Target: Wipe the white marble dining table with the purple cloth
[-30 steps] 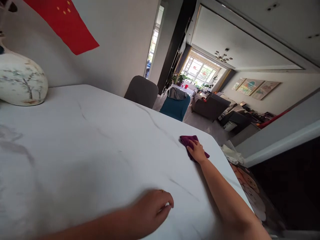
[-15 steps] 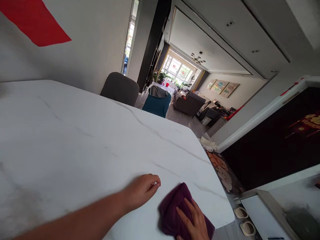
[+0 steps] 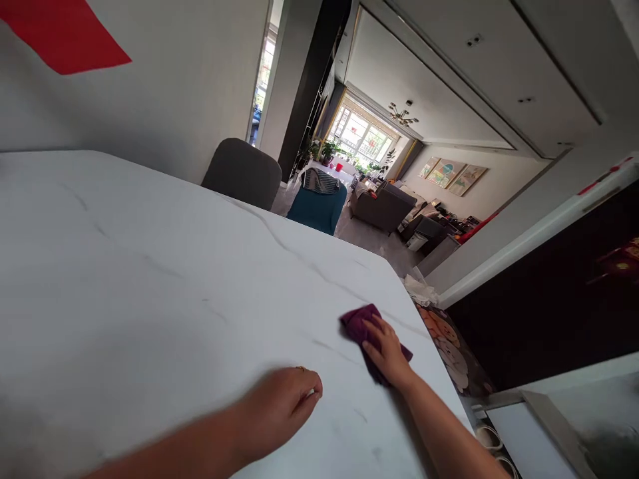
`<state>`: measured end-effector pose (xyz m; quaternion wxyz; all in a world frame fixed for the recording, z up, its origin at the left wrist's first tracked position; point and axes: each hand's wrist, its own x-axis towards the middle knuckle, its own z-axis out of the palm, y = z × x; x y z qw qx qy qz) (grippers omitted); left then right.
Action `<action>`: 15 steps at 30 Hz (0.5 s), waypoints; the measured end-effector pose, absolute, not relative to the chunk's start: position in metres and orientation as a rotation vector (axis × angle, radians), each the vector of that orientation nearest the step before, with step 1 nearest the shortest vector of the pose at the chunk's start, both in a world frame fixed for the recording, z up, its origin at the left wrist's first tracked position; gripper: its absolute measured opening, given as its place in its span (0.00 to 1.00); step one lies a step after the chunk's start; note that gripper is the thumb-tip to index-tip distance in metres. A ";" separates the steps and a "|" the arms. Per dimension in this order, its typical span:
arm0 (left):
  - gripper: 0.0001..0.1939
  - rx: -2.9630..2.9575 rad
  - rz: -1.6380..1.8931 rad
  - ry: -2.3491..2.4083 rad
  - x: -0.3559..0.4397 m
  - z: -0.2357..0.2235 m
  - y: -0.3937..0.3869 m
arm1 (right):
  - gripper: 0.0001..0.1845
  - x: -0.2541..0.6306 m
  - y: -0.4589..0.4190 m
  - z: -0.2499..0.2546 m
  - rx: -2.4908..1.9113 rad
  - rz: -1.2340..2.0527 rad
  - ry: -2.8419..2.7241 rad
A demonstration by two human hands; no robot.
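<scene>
A folded purple cloth (image 3: 360, 322) lies on the white marble-patterned table (image 3: 224, 259), towards its right end. My right hand (image 3: 387, 346) presses down on the cloth from above with fingers spread over it, and part of the cloth is hidden beneath the palm. Closer to me and to the left, my left hand (image 3: 287, 406) is closed in a loose fist at the tabletop. Nothing shows in its curled fingers.
A grey chair (image 3: 243, 171) and a teal chair (image 3: 318, 206) with a striped cloth over its back stand along the far edge. Right of the table, a floor mat (image 3: 446, 339) with bear pictures lies by a dark door (image 3: 544, 279). Pale slippers (image 3: 488, 438) sit on the floor.
My right hand has slid the cloth forward across the tabletop, away from me. The left hand stays in its fist at nearly the same place. The view has shifted slightly.
</scene>
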<state>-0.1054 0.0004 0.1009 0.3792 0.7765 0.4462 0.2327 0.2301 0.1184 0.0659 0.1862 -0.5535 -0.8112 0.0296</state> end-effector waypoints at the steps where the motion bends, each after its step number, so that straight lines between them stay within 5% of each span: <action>1: 0.13 1.990 0.592 1.139 -0.106 0.102 0.000 | 0.30 0.230 0.148 0.068 -1.596 0.079 -2.265; 8: 0.10 2.053 0.561 1.109 -0.105 0.102 0.002 | 0.32 0.205 0.315 0.099 -2.153 0.117 -1.956; 15: 0.05 2.136 0.409 1.037 -0.093 0.034 0.021 | 0.33 0.156 0.413 0.111 -2.291 0.161 -1.813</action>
